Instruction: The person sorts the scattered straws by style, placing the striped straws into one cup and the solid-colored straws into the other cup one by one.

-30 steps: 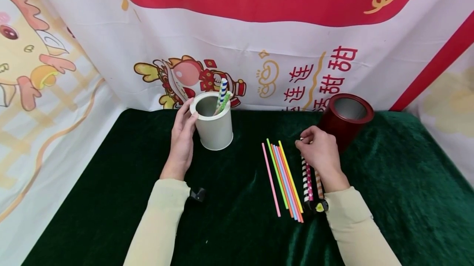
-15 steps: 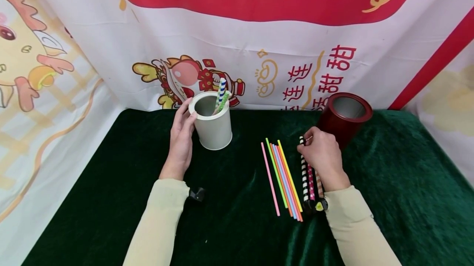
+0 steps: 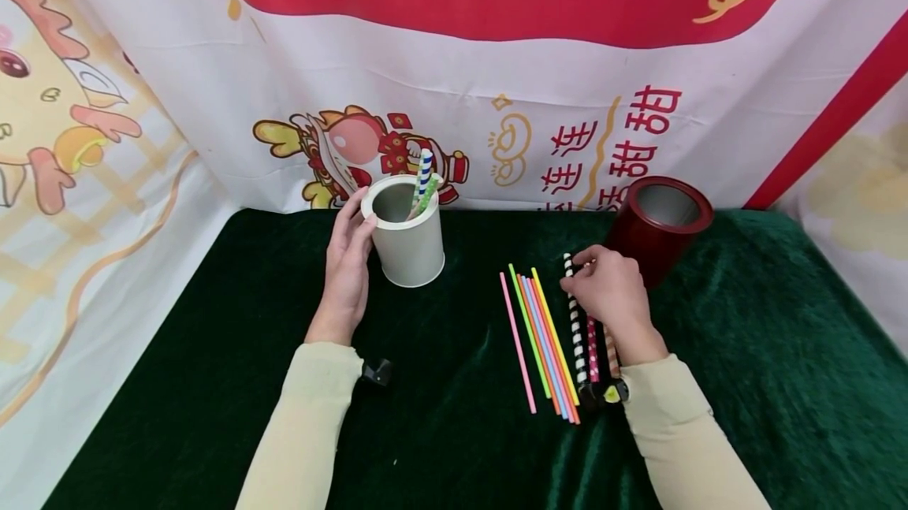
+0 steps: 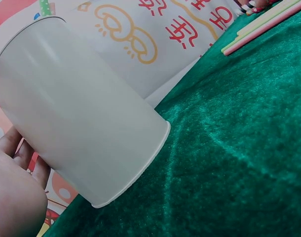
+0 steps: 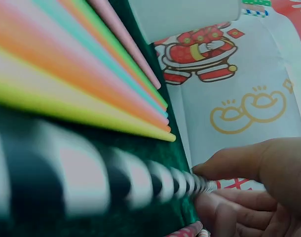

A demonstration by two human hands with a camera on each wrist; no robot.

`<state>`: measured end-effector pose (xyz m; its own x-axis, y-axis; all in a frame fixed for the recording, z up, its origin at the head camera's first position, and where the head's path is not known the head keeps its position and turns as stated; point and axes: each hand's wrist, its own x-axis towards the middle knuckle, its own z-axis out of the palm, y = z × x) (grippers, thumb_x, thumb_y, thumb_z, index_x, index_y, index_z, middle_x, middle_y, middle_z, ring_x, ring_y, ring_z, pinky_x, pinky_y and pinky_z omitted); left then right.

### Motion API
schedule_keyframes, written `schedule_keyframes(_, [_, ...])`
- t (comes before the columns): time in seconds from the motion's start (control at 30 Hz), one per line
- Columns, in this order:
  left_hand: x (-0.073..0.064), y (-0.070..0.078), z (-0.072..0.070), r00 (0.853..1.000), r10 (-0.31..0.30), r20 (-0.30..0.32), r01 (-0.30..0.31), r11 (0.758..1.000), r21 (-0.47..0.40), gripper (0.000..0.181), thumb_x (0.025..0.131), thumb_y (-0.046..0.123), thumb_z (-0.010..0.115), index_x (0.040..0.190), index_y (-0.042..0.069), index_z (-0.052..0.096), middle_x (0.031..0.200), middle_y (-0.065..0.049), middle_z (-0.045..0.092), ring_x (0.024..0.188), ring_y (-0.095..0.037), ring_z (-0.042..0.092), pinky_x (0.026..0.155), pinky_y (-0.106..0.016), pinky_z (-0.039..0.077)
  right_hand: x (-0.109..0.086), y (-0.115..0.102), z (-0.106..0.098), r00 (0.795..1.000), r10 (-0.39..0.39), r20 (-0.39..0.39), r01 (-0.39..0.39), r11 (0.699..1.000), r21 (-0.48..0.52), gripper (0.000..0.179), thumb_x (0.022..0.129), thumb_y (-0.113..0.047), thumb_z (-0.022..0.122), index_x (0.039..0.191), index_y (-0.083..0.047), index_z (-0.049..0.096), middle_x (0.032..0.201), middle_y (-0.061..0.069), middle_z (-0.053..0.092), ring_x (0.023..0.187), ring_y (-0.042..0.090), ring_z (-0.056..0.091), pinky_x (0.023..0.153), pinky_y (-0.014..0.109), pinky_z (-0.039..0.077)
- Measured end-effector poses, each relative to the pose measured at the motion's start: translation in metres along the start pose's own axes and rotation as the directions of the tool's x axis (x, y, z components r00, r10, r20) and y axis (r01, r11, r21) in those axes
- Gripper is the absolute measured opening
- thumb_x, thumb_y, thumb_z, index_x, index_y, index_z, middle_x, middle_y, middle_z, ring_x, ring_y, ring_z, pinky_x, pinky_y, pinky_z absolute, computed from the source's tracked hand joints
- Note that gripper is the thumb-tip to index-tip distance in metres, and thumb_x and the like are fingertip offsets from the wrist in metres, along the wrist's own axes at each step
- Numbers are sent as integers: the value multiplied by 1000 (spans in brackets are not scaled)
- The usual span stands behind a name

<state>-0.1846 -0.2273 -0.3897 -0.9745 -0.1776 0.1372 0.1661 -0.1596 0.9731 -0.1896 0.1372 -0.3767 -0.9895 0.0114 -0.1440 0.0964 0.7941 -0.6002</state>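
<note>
My left hand [image 3: 346, 262] grips the side and rim of a pale grey cylindrical canister [image 3: 409, 254], thumb at the near side of the rim. In it lean a blue-and-white striped paper straw [image 3: 424, 169] and a green dotted one [image 3: 430, 193]. My right hand [image 3: 612, 289] pinches a black-and-white striped paper straw [image 5: 84, 175] near its far end between thumb and fingers. Beside that straw lie a pink dotted straw [image 3: 593, 348] and an orange-striped one [image 3: 611, 348], partly hidden under the right hand and wrist.
Thin plain-coloured sticks [image 3: 542, 344], in pink, green, orange, blue and yellow, lie left of the right hand. A dark red cylindrical canister [image 3: 656, 246] stands behind that hand. Green velvet cloth [image 3: 454, 447] covers the table; a printed white curtain [image 3: 468, 76] hangs behind.
My right hand has shifted slightly left, bringing the black-and-white straw's far end left, away from the pink dotted straw. The left hand and grey canister stay put.
</note>
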Motion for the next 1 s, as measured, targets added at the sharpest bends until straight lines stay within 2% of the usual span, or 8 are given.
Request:
schedule_keyframes(0.17, [1,-1,0,1000,0,2,0,1000,-8,54,113,37,56,164,30,40,171,11,37,161,-15,29,138,-51,10,2,0,-4,999,22,32,-28,983,183,41,103,-29,73,137,-6,66,113,16,81,81,20,75,72,30,62])
schedule_keyframes(0.3, [1,-1,0,1000,-7,1,7,1000,-3,52,112,38,56,162,33,42,171,11,36,161,-14,28,138,-51,9,3,0,-6,997,54,60,-68,962,265,44,104,-30,72,142,-9,64,118,16,80,82,20,77,72,29,64])
schedule_keyframes(0.77, [1,0,0,1000,-17,2,17,1000,1,53,113,38,56,163,32,41,170,12,37,160,-14,30,138,-50,11,1,-5,-7,998,39,56,-56,933,356,51,103,-29,73,148,-11,58,124,18,78,82,19,77,73,32,66])
schedule_keyframes(1.0, [1,0,-1,1000,-24,-6,24,1000,7,52,113,37,55,163,32,42,170,10,38,159,-15,32,138,-49,13,-1,-11,-9,999,20,41,-35,907,420,53,103,-28,73,150,-12,56,126,17,77,82,20,77,74,30,65])
